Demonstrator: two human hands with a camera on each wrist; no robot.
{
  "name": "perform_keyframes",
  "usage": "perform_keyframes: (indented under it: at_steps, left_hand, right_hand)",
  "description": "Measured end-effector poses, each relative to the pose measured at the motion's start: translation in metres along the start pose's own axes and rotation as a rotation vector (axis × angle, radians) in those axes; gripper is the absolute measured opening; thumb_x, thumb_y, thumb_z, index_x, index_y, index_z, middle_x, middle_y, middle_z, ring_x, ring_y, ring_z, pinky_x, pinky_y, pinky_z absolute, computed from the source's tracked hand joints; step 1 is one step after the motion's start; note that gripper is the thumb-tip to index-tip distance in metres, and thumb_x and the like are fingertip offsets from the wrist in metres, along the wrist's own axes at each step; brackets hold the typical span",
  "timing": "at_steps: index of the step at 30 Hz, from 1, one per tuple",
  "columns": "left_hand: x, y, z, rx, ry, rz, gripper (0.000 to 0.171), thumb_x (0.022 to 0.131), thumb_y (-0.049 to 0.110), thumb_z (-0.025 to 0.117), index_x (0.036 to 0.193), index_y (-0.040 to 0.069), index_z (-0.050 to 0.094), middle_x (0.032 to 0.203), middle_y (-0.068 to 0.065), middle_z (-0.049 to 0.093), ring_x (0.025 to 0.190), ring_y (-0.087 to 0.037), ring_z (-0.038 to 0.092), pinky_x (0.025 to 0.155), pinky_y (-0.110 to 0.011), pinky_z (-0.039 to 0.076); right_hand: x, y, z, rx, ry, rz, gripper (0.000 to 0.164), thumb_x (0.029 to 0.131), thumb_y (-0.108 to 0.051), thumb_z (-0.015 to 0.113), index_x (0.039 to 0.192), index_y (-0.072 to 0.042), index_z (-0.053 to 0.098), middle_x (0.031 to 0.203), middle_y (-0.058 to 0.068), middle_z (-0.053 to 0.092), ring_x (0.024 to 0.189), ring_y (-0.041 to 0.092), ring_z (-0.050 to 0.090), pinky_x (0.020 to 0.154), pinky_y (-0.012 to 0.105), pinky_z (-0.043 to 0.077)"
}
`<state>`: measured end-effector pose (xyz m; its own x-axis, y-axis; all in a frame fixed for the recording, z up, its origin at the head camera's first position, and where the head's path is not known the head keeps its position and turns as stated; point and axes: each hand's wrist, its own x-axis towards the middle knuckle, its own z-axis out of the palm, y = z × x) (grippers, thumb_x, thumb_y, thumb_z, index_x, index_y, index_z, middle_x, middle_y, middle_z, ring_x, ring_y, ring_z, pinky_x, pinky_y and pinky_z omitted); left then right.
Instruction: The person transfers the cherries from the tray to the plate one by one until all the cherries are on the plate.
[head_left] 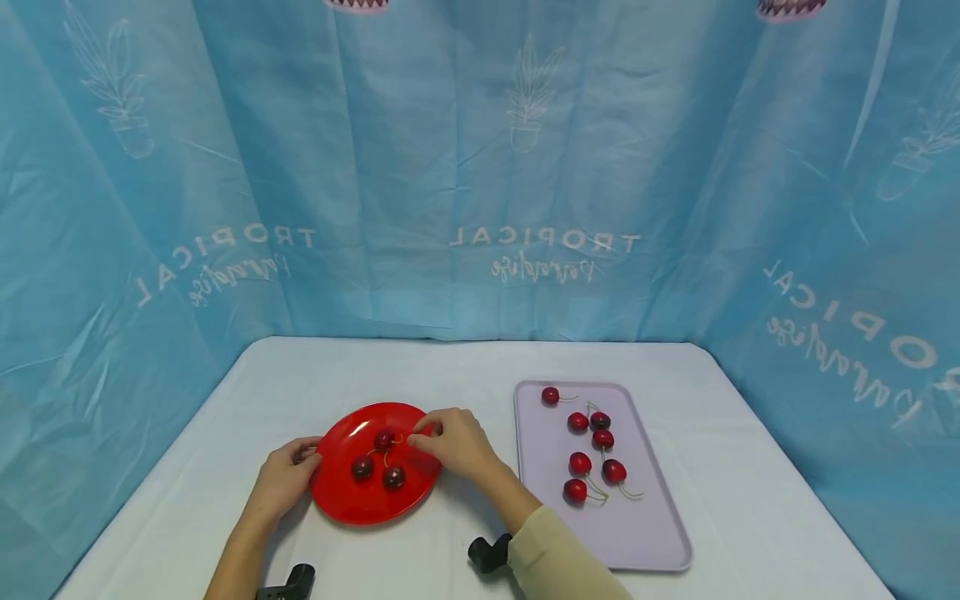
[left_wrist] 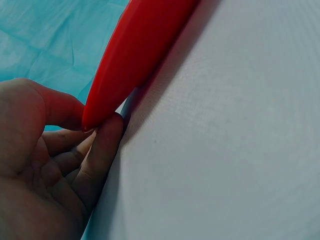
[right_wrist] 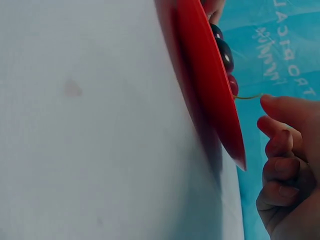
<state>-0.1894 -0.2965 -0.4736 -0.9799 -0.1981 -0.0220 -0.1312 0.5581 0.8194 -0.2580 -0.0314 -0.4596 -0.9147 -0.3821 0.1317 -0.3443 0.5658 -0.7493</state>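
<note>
A red plate [head_left: 372, 508] lies on the white table, with three dark red cherries near its middle. My left hand [head_left: 281, 483] pinches the plate's left rim, fingertips on both sides of the edge in the left wrist view. Over the right rim is my right hand [head_left: 459, 442], its thumb and forefinger slightly apart. The cherry [head_left: 384, 439] farthest back has a stem pointing toward these fingers. In the right wrist view that stem [right_wrist: 247, 97] reaches to the thumb tip; whether it touches the skin is not clear. The other two cherries [head_left: 362, 467] lie nearer the front.
A pale lilac tray [head_left: 607, 537] stands to the right, holding several red cherries [head_left: 602, 439] with green stems. Blue printed curtains [head_left: 525, 192] enclose the table's back and sides. Black wrist-mounted devices [head_left: 487, 554] sit at both wrists near the front.
</note>
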Motion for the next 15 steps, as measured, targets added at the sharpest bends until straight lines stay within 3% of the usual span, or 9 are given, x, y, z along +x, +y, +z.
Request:
perform_keyframes:
  at_steps: [15]
  left_hand:
    - [0.000,0.002,0.000,0.007,-0.002,0.000,0.041,0.096,0.015,0.051,0.131,-0.008,0.050,0.119,-0.026,0.056,0.105,-0.037,0.055,0.087,-0.044,0.052]
  right_hand:
    - [-0.009,0.010,-0.025,-0.041,-0.024,-0.031,0.010,0.085,-0.030,0.070,0.093,-0.025,0.074,0.064,-0.008,0.057,0.057,0.012,0.052,0.049,0.027,0.046]
